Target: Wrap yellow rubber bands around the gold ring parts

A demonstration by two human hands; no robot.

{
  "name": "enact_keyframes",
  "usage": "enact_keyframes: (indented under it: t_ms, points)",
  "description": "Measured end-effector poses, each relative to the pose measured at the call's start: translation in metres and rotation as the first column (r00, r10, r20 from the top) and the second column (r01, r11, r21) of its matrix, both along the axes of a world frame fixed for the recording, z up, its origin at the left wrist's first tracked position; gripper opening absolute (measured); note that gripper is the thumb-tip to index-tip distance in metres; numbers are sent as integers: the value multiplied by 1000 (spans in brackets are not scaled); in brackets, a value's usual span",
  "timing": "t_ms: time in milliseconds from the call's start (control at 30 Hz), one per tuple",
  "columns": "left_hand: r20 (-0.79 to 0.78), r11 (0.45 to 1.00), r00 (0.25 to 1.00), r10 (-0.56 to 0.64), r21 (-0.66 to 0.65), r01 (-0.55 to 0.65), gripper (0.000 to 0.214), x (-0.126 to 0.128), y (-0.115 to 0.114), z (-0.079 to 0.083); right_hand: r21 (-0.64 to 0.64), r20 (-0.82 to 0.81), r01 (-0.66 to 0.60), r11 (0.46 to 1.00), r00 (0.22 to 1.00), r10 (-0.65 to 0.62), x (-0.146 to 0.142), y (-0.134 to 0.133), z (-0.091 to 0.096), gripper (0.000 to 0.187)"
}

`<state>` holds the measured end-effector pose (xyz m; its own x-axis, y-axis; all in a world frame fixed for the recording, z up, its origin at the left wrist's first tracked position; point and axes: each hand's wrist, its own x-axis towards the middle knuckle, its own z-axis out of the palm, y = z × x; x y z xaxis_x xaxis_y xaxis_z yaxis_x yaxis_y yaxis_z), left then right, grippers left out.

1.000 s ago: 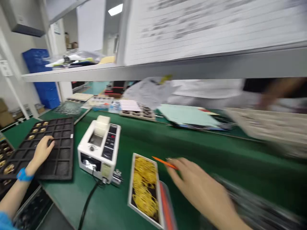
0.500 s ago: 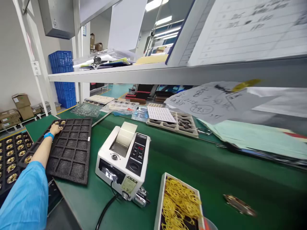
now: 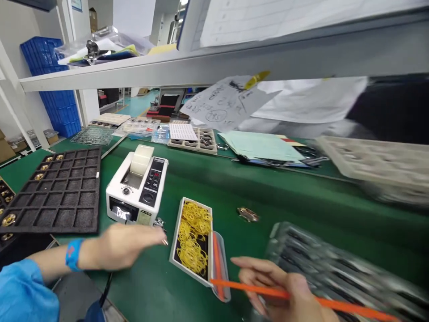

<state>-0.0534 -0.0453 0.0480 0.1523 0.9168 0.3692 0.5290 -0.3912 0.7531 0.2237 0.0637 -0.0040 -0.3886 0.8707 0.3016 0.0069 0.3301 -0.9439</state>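
My left hand (image 3: 125, 246), wearing a blue wristband (image 3: 73, 255), is over the table in front of a white tape dispenser (image 3: 137, 188). Its fingers are pressed together; a tiny shiny bit shows at the tips, too small and blurred to name. At the lower right, my right hand (image 3: 278, 286) has a long orange strip (image 3: 355, 307) running under its thumb. Between the hands lies a white box (image 3: 181, 223) of yellow rubber-band-like loops (image 3: 192, 237). A clear container (image 3: 226, 268) with orange strips stands against the box's right side.
On the left lies a black compartment tray (image 3: 78, 199) with several gold round parts. A shiny oval metal piece (image 3: 248, 214) rests right of centre. A clear tray of dark parts (image 3: 321, 255) sits near my right hand. Papers (image 3: 264, 145) and a low shelf (image 3: 150, 71) border the back.
The view has swung to the right. My left hand has left the black tray and come right, in front of the tape dispenser. My right hand with the orange strip has entered view.
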Motion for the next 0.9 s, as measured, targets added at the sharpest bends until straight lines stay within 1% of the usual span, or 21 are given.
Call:
enact_keyframes:
  t_ms: [33, 67, 100, 133, 167, 200, 233, 267, 333, 400, 467, 567, 633, 700, 767, 800, 833, 867, 900]
  points:
    - [110, 991, 991, -73, -104, 85, 33, 22, 1, -7, -10, -81, 19, 1000, 997, -20, -6, -7, 9, 50]
    - [252, 973, 966, -50, -207, 104, 33, 40, 4, -13, 19, -160, 63, 998, 985, -59, -12, -14, 16, 46]
    - [394, 937, 918, -30, -309, 164, 32, 53, 9, -19, 59, -195, 87, 994, 978, -74, -16, -19, 22, 41]
    - [524, 899, 851, 38, -389, 199, 30, 62, 16, -24, 102, -202, 105, 989, 976, -83, -19, -24, 26, 36]
    - [617, 859, 779, 113, -454, 235, 29, 67, 23, -28, 139, -187, 114, 984, 978, -87, -21, -28, 28, 31]
    - [680, 825, 709, 184, -499, 265, 29, 70, 30, -31, 161, -158, 110, 981, 984, -84, -22, -31, 28, 26]
    - [716, 804, 653, 247, -528, 275, 29, 70, 36, -33, 172, -128, 106, 979, 988, -85, -22, -33, 26, 22]
    - [735, 793, 613, 289, -542, 277, 29, 70, 40, -34, 176, -105, 101, 979, 991, -84, -22, -35, 23, 20]
    - [764, 800, 559, 322, -536, 271, 28, 67, 43, -35, 176, -58, 82, 981, 996, -73, -23, -40, 15, 16]
    - [791, 811, 527, 309, -509, 289, 29, 64, 42, -34, 183, -22, 66, 981, 998, -63, -27, -46, 7, 16]
    - [810, 808, 508, 293, -494, 321, 31, 62, 38, -34, 175, -7, 64, 982, 998, -64, -32, -50, 3, 16]
    - [823, 797, 497, 275, -484, 362, 36, 62, 34, -34, 142, -36, 75, 987, 997, -70, -39, -55, 3, 15]
    - [832, 790, 491, 257, -474, 389, 37, 61, 33, -34, 142, -52, 76, 987, 996, -69, -41, -55, 4, 13]
    - [840, 785, 488, 237, -462, 413, 34, 61, 32, -33, 169, -34, 76, 983, 997, -71, -40, -55, 5, 14]
    - [844, 779, 485, 230, -459, 428, 33, 60, 32, -31, 244, 25, 34, 969, 999, -42, -35, -53, 4, 18]
    - [843, 776, 484, 233, -461, 430, 33, 60, 32, -30, 311, 66, -7, 950, 998, -14, -32, -51, 1, 21]
    - [842, 773, 483, 240, -467, 430, 34, 59, 32, -29, 401, 104, -53, 915, 995, 12, -29, -50, -2, 24]
    - [841, 770, 481, 248, -472, 429, 35, 59, 32, -29, 500, 141, -99, 861, 990, 33, -26, -48, -6, 29]
    - [840, 768, 478, 257, -478, 426, 35, 59, 33, -28, 591, 187, -149, 793, 981, 46, -23, -47, -10, 34]
